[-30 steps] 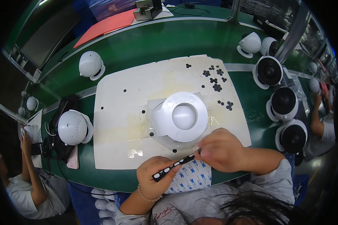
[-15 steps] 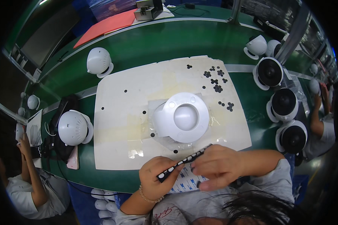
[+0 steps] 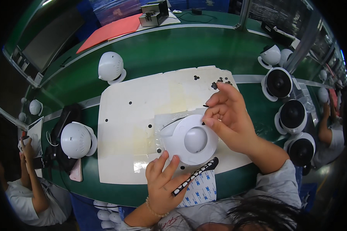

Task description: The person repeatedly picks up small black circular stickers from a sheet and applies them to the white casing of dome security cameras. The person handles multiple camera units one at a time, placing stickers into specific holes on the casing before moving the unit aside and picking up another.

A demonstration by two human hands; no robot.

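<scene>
A white ring-shaped base [image 3: 178,140] faces up, joined to a rounded white device lying on clear plastic. My left hand [image 3: 162,181] rests its fingertips on the ring's near left edge. Its lower fingers grip a black strip [image 3: 196,174] with a row of pale ovals, slanting up to the right. Above the ring's far right side is my right hand [image 3: 233,123], fingers bent. One small black pad [image 3: 203,123] clings to its thumb tip, and another dark piece [image 3: 206,106] shows at a fingertip. A white sheet with blue print [image 3: 202,188] lies below the strip.
A pale board [image 3: 119,146] on the green table carries scattered black dots and clusters [image 3: 214,85]. White round devices stand at left [image 3: 76,139], far left [image 3: 111,66] and along the right [image 3: 293,116]. Another person's hands [image 3: 26,148] work at the far left.
My right hand has left the black strip and moved up over the ring, carrying small dark pieces. My left hand has opened its upper fingers onto the ring, keeping the strip.
</scene>
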